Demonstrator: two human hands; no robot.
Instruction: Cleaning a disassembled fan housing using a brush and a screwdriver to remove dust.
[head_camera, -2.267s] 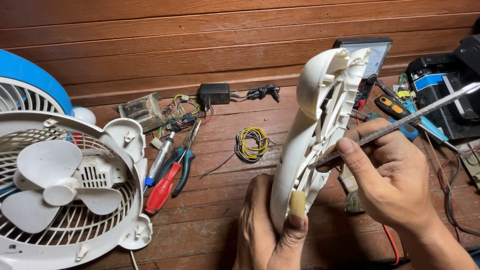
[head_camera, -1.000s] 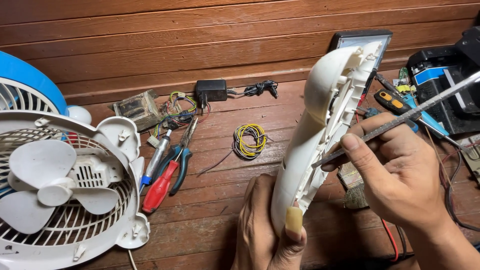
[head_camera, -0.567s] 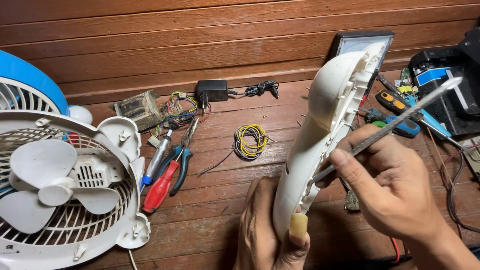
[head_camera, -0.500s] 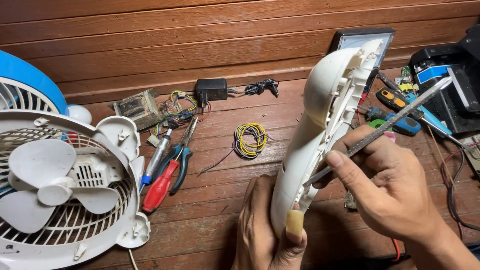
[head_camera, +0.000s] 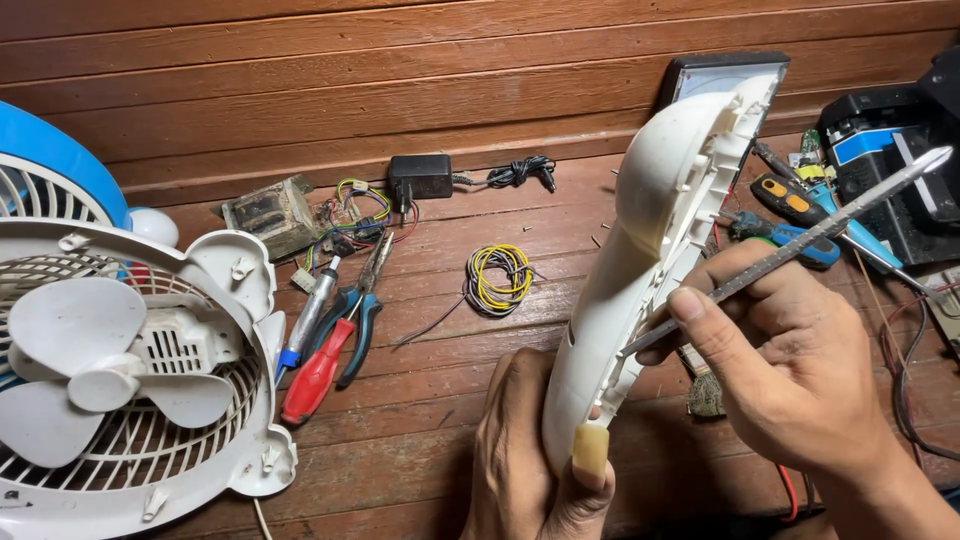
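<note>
1. White plastic fan housing (head_camera: 640, 270) stands on end in the lower middle of the frame, tilted so its upper end leans toward the upper right, with its open ribbed side facing right where the tool can get at it.
2. Left hand (head_camera: 525, 455) is wrapped round the housing's lower end from the left, fingers closed on it; the thumb presses beside a small yellowish knob (head_camera: 590, 447) at the bottom edge, which looks like a brace against wobble.
3. Right hand (head_camera: 790, 370) pinches a long metal file (head_camera: 800, 240) between thumb and fingers, closed firmly on the shaft. The tool slants from upper right down to lower left, its lower tip tucked into the housing's open edge (the exact contact spot is hidden by the rim).
4. Left of centre lie a red-handled screwdriver (head_camera: 317, 375), pliers with blue-green grips (head_camera: 358, 320) and a slim silver tester pen (head_camera: 308, 315), close together.
5. A coil of yellow wire (head_camera: 500, 278) sits in the middle of the wooden floor (head_camera: 420, 420); a black power adapter (head_camera: 420, 176) rests above it near the wall boards.
6. A white fan grille with blades (head_camera: 120, 370) fills the lower left, well apart from both hands.
7. More tools and a black box (head_camera: 880, 170) crowd the upper right.
</note>
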